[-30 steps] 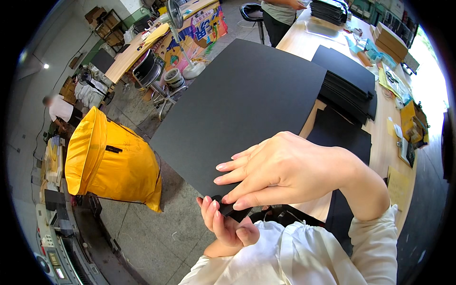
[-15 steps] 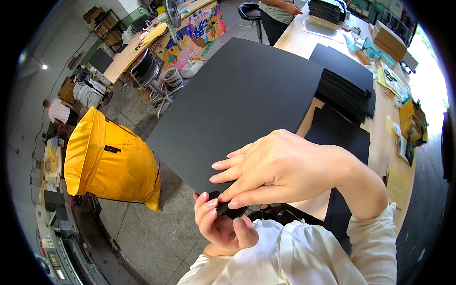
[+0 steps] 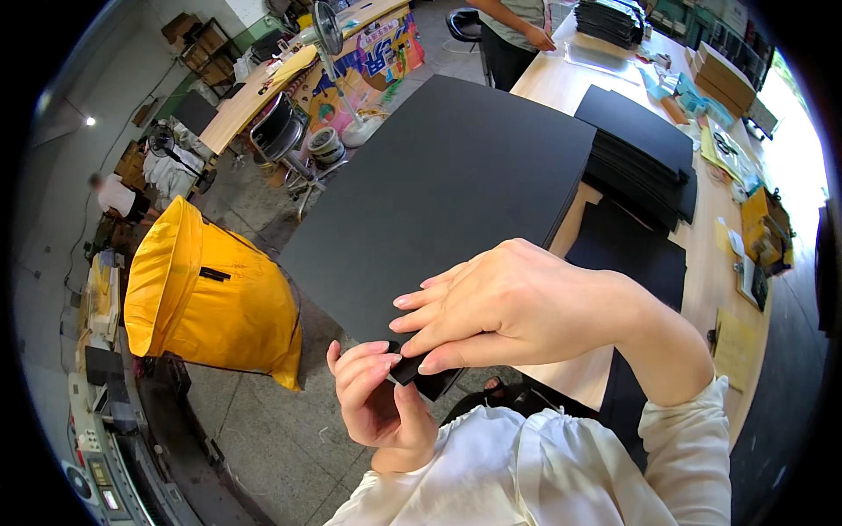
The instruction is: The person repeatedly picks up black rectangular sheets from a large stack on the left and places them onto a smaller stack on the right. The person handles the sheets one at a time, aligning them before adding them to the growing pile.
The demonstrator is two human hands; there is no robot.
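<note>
A large flat black board (image 3: 438, 184) spans the middle of the view, one corner toward me. At that near corner, a small dark flap (image 3: 405, 370) is folded or sticks out. My left hand (image 3: 379, 405) has curled fingers and a thumb closed on this flap from beneath and beside it. Across the board's near edge lies my right hand (image 3: 517, 302), palm down with fingers stretched out. Its index fingertip touches the flap, and its thumb extends next to it. The underside of the corner is mostly hidden by the hands.
Under the board's right side is a wooden table (image 3: 592, 377) with a stack of black sheets (image 3: 636, 162) and a yellow box (image 3: 763, 228). A big yellow bag (image 3: 215, 302) stands on the floor at left. Another person's hand (image 3: 539, 39) is at the table's far end.
My left hand has shifted slightly left and its grasp has changed, so more of the dark flap shows between fingers and thumb. My right hand stays nearly in place on the board.
</note>
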